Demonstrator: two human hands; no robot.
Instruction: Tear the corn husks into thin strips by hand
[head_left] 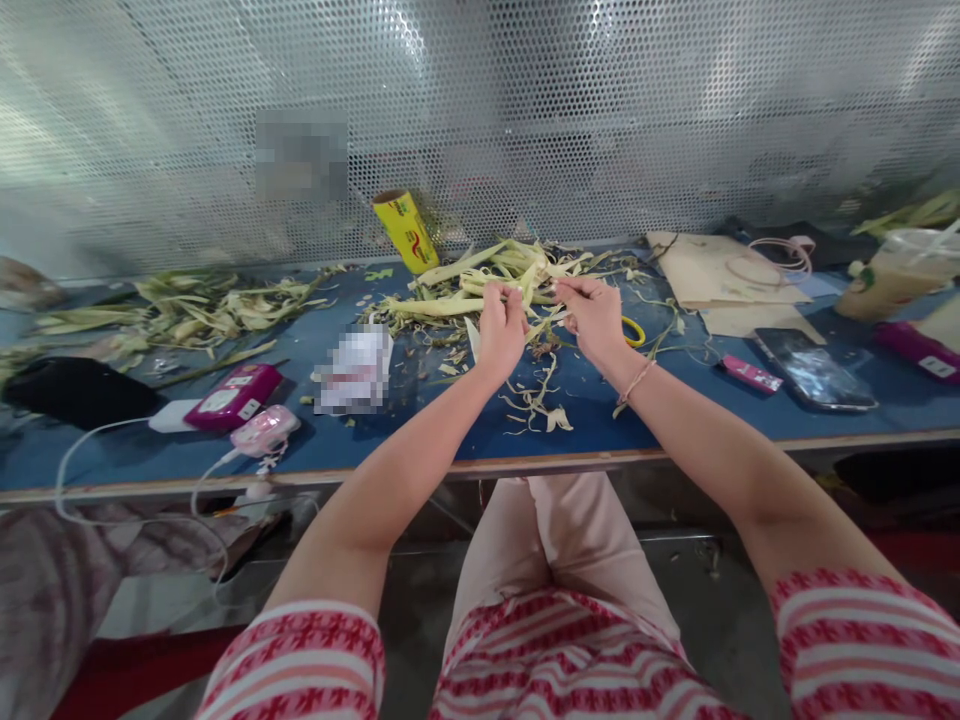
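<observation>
- Your left hand (501,325) and right hand (594,315) each pinch an end of a thin leaf strip (534,293), fingers pressed together, just above the leaf pile (480,280).
- Keep both pinches firm; judged best, pull evenly apart, clear of the yellow-handled scissors (634,332) beside your right fingers.

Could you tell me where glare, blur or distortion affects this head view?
Head view: bright glare washes the perforated metal screen; the blue table edge bows from wide-angle distortion; two patches are pixelated; both hands, left hand and right hand, look sharp over the leaf strips.
</observation>
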